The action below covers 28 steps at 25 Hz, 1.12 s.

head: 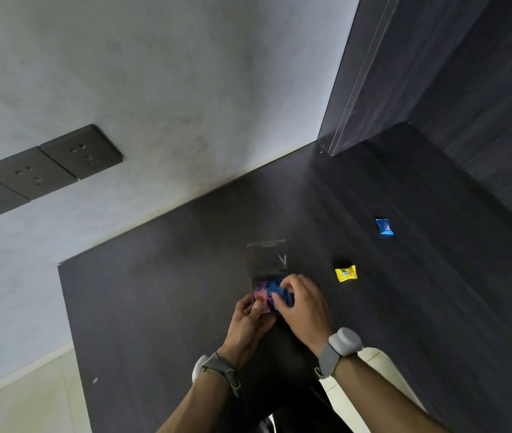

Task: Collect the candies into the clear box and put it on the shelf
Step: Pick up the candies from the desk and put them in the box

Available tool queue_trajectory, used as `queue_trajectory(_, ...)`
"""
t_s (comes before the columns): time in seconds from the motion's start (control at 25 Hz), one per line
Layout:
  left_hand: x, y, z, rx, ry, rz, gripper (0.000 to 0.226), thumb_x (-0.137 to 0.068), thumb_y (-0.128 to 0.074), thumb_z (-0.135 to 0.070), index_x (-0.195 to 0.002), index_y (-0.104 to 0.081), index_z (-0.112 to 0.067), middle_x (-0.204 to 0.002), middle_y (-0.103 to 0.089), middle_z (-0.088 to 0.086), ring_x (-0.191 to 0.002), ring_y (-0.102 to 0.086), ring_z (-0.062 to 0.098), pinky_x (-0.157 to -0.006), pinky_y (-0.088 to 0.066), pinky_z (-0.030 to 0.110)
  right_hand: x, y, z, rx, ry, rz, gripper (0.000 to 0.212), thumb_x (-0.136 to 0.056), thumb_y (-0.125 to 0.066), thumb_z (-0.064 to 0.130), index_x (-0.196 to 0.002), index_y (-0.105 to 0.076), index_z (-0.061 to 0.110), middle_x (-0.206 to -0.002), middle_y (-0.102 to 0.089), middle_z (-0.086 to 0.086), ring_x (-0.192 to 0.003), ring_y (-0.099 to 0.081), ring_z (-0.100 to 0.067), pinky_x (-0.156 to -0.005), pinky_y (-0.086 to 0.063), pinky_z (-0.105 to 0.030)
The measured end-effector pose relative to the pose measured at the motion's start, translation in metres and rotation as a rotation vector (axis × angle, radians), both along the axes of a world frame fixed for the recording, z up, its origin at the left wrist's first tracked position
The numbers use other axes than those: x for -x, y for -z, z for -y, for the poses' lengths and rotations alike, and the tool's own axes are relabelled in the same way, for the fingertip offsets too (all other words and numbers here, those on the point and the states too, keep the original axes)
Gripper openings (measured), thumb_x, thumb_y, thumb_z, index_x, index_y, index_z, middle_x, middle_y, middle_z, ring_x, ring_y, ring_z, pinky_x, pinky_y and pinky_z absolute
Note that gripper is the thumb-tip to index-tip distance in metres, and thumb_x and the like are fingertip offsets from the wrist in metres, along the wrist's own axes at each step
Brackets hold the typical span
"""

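Note:
A clear box (pixel 266 260) with its lid standing open sits on the dark table (pixel 155 292). Inside lie several wrapped candies, pink and blue (pixel 262 295). My left hand (pixel 248 323) grips the box's near left side, thumb on the pink candy. My right hand (pixel 303 303) is over the box's right side, fingers pinched on a blue candy (pixel 279 291) in the box. Two candies lie loose on the table to the right: a yellow one (pixel 346 273) and a blue one (pixel 384 227) farther back.
A grey wall (pixel 155 89) with three dark power sockets (pixel 42 170) stands behind the table. A dark panel (pixel 435 73) rises at the back right corner. The table's left edge drops to a pale floor (pixel 23 401).

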State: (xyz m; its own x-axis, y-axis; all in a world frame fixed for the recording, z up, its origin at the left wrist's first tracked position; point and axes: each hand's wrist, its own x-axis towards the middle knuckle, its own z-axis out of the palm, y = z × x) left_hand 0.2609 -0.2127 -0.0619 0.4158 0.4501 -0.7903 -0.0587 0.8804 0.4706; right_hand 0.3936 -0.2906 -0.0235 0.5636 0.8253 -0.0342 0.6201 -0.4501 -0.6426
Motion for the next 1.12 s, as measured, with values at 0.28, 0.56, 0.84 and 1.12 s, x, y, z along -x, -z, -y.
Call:
queue_trajectory(0.28,0.007,0.010,-0.002,0.065,0.009,-0.021,0.041,-0.097,-0.059,-0.014,-0.137,-0.047,-0.017,-0.136,-0.058,0.018,-0.119,-0.064,0.035,-0.080,-0.061,0.040,-0.029,0.020,0.019,0.127,0.133,0.027,0.019,-0.090,-0.069,0.014,-0.108,-0.063,0.015,-0.104,-0.065,-0.003,-0.097,-0.061,-0.022,-0.076,-0.057,-0.038)
queue_trajectory(0.56,0.010,0.012,-0.005,0.077,0.061,-0.026,0.035,-0.099,-0.056,-0.016,-0.132,-0.049,-0.020,-0.136,-0.057,0.016,-0.120,-0.063,0.035,-0.089,-0.059,0.044,-0.021,0.039,0.016,0.325,0.080,0.096,0.031,-0.082,-0.077,0.020,-0.108,-0.061,0.016,-0.107,-0.061,-0.006,-0.100,-0.056,-0.030,-0.082,-0.051,-0.044)
queue_trajectory(0.84,0.014,0.006,-0.005,0.084,0.070,-0.011,0.044,-0.099,-0.055,-0.014,-0.141,-0.043,-0.019,-0.136,-0.055,0.017,-0.121,-0.062,0.035,-0.095,-0.057,0.046,-0.021,0.036,0.022,0.260,0.133,0.100,0.025,-0.082,-0.075,0.008,-0.104,-0.061,0.011,-0.104,-0.061,-0.011,-0.098,-0.057,-0.031,-0.079,-0.054,-0.044)
queue_trajectory(1.12,0.013,-0.011,0.010,0.076,0.073,0.022,0.047,-0.098,-0.056,-0.008,-0.142,-0.042,-0.017,-0.135,-0.056,0.018,-0.120,-0.061,0.035,-0.097,-0.056,0.046,-0.007,-0.006,0.031,0.091,0.143,0.112,0.023,-0.086,-0.074,0.016,-0.103,-0.059,0.017,-0.105,-0.059,-0.003,-0.097,-0.055,-0.019,-0.073,-0.055,-0.032)
